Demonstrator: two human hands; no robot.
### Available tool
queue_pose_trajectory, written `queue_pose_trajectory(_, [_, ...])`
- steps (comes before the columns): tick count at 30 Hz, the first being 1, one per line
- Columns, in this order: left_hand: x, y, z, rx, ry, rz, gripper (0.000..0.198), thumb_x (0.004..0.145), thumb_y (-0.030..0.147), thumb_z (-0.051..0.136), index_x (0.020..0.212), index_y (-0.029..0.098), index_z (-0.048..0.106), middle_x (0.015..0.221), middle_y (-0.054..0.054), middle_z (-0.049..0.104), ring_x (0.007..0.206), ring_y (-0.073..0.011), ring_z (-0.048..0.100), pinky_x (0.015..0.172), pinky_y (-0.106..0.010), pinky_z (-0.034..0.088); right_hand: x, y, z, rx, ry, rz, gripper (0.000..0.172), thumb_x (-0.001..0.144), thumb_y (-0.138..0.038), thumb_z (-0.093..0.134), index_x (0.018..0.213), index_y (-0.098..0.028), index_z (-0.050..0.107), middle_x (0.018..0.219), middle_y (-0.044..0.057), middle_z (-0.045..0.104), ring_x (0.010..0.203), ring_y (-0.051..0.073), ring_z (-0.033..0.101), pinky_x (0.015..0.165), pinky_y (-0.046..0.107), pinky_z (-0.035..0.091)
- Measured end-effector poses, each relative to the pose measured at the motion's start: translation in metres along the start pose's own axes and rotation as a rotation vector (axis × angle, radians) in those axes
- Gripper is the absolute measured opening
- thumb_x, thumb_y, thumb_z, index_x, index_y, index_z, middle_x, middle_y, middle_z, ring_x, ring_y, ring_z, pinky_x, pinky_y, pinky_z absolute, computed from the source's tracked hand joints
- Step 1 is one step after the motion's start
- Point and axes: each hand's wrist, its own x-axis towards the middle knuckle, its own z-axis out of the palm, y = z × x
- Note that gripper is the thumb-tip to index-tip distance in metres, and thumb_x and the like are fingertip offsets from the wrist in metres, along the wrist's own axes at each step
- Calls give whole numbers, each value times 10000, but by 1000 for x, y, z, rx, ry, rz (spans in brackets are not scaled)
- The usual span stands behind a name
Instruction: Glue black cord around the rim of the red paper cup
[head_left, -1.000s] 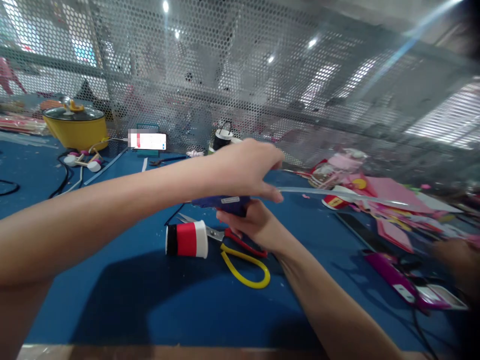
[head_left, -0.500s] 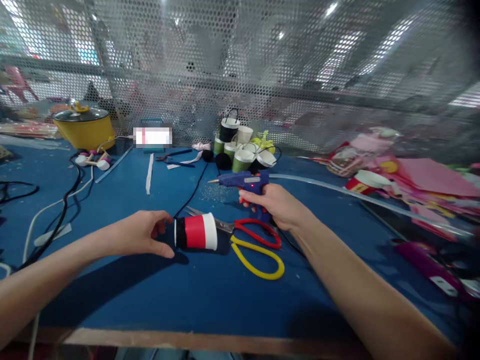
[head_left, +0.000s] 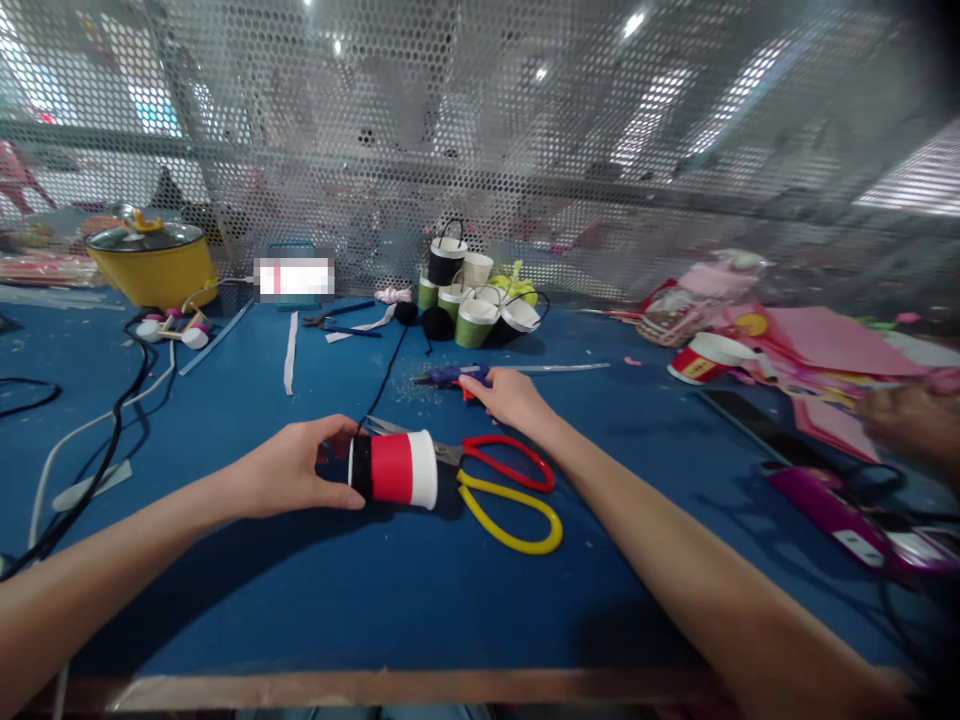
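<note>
A paper cup (head_left: pixel 391 468) lies on its side, wrapped in a red band with black cord wound round its base end. My left hand (head_left: pixel 304 468) has its thumb and fingers around that base end. Farther out, my right hand (head_left: pixel 517 398) grips a blue glue gun (head_left: pixel 448 375), which is low at the tabletop with its nozzle to the left; a clear glue stick (head_left: pixel 566 368) sticks out behind. Scissors (head_left: pixel 514 515) with one red and one yellow handle lie between my hands, blades partly behind the cup. Black cord (head_left: pixel 388 375) runs from the cup to a black ball (head_left: pixel 406 313).
Several small green, black and white cups (head_left: pixel 475 322) stand stacked at the back before a perforated metal screen (head_left: pixel 525 120). A yellow pot (head_left: pixel 154 265) and cables are left. Pliers (head_left: pixel 341 315) lie behind. Right: a red-and-white cup (head_left: pixel 709 358), pink sheets, purple tool (head_left: pixel 832 510), another person's hand (head_left: pixel 915 420).
My right hand has lowered the glue gun to the tabletop, farther from me. My left hand has closed in on the cup's base. Another person's hand has appeared at the right edge.
</note>
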Motion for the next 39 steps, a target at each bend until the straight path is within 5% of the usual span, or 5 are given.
queue_pose_trajectory(5, [-6,13,-1,67,54,109,567,649,315,691,1175,206,508,1097,-65,624,925,-221,576,810,-350,461,-31,-30,-13,-77,59,-169,271,826,-409,561,736,-166,640,924,114,650,914,234,587,741,293,406])
queue_pose_trajectory(10, [-5,20,3,57,89,203,710,653,259,679,1300,213,390,1128,-87,608,965,-230,580,849,-372,465,-67,-58,-17,286,-478,-409,586,847,-634,366,717,-155,677,727,53,658,678,159,577,610,263,407])
queue_pose_trajectory(18, [-17,28,13,103,89,185,541,643,195,673,1114,210,406,1096,-79,602,953,-233,595,806,-362,487,-76,-57,5,862,-935,-114,532,695,-665,574,698,-140,652,663,15,635,573,113,545,569,249,404])
queue_pose_trajectory(26, [-39,28,13,209,63,130,396,666,165,629,1022,241,472,1073,-39,593,969,-227,586,830,-347,468,-76,-76,14,891,-908,-164,134,795,-245,626,732,-140,680,692,-11,626,641,75,522,583,201,376])
queue_pose_trajectory(39, [-27,0,-4,-180,-7,57,398,679,326,678,973,198,441,960,-32,568,840,-175,556,768,-335,479,-21,-137,9,1004,-771,-330,178,846,-146,546,691,-142,631,630,-30,619,421,23,426,354,138,312])
